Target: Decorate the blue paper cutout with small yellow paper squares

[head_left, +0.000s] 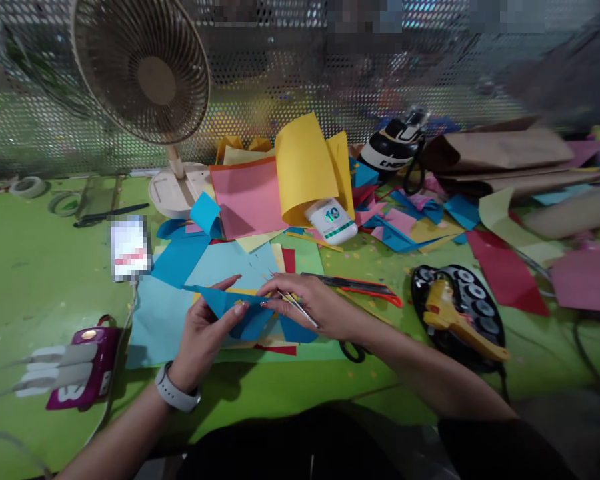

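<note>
Hands meet at the frame's centre: the left hand pinches a blue paper piece by its left edge, and the right hand clamps the right edge, with scissors tucked under its fingers. Bare green table opens at lower left. A glue gun crowds the right.

a pixelled patch masks an item at the left; others blot the far mesh wall. the fan is cut by the top edge. the left hand hides part of the blue paper it pinches. the right hand covers a tool but for a black loop, and the thin metal piece it grips is too slight to name.
</note>
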